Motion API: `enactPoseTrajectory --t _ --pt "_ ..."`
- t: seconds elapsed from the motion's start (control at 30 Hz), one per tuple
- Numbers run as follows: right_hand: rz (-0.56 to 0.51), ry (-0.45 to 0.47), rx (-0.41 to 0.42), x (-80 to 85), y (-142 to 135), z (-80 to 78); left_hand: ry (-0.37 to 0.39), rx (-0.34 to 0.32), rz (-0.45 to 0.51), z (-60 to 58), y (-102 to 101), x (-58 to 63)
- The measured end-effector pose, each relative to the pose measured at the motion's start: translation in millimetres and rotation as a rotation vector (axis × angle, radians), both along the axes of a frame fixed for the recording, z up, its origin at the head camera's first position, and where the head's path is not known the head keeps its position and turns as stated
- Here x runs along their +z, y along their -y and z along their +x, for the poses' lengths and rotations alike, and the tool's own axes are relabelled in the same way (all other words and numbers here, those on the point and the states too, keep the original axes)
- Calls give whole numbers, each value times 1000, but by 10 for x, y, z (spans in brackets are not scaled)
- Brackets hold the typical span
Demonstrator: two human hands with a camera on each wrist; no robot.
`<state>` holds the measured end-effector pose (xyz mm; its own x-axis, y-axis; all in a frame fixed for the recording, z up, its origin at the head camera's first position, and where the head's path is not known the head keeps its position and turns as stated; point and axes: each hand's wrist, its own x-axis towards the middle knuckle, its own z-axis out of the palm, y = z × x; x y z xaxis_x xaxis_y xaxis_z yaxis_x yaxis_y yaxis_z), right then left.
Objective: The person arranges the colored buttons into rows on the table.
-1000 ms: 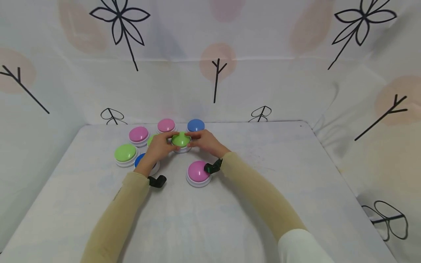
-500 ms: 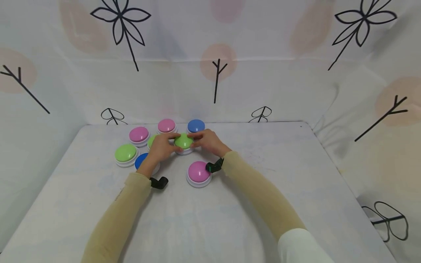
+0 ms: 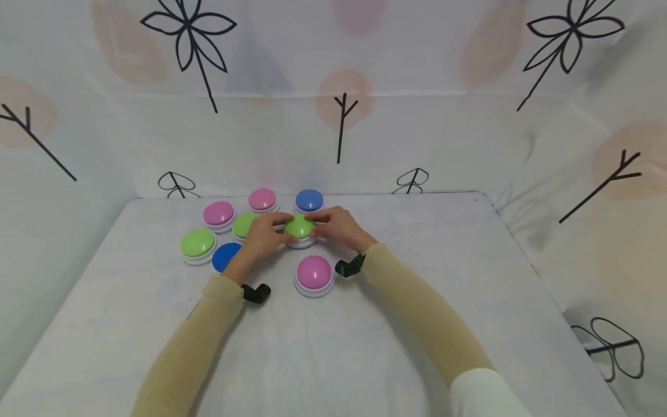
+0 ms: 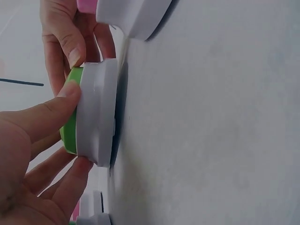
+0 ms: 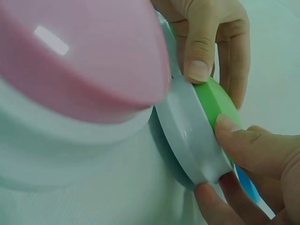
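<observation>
A round push button with a green dome point(image 3: 300, 226) and a white base point(image 4: 96, 112) is between my two hands, close over the white table. My left hand point(image 3: 264, 234) grips its left side, thumb on the green dome and fingertips at the base. From the right, my right hand point(image 3: 341, 226) pinches it the same way, as the right wrist view shows with its thumb on the dome point(image 5: 212, 98). Just in front sits a pink button point(image 3: 314, 272). Behind is a blue button point(image 3: 310, 200), its lower part overlapped by the held one.
To the left stand several more buttons: a green one point(image 3: 245, 225) and a blue one point(image 3: 226, 257) partly behind my left hand, another green point(image 3: 198, 242), and two pink point(image 3: 219, 214). A patterned cloth wall point(image 3: 292, 139) rises at the table's back edge.
Both hands have moved right and slightly toward me with the green-domed push button. More of the green and blue buttons beside my left hand now shows. The other buttons stay put.
</observation>
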<state>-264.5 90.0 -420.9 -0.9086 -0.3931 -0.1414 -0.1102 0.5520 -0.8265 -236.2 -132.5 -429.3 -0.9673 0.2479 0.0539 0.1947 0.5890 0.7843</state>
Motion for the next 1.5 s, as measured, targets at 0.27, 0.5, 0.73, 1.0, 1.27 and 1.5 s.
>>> enactPoseTrajectory --t 0.27,0.5,0.73,1.0,1.27,1.5 --pt "-4 -17 -26 4 -123 65 -23 -22 -1 -5 -100 0" --pt "-13 -17 -50 34 -248 158 -41 -29 -66 25 -221 33" --pt "-30 11 -71 34 -373 274 -37 -45 -55 82 -340 47" --pt "-49 -4 -98 -32 -510 387 -36 -74 -36 160 -467 26" --pt "-46 -46 -102 -36 -669 502 -74 -82 -23 231 -616 7" --pt "-29 -43 -128 -60 -807 602 -89 -110 -30 292 -745 9"
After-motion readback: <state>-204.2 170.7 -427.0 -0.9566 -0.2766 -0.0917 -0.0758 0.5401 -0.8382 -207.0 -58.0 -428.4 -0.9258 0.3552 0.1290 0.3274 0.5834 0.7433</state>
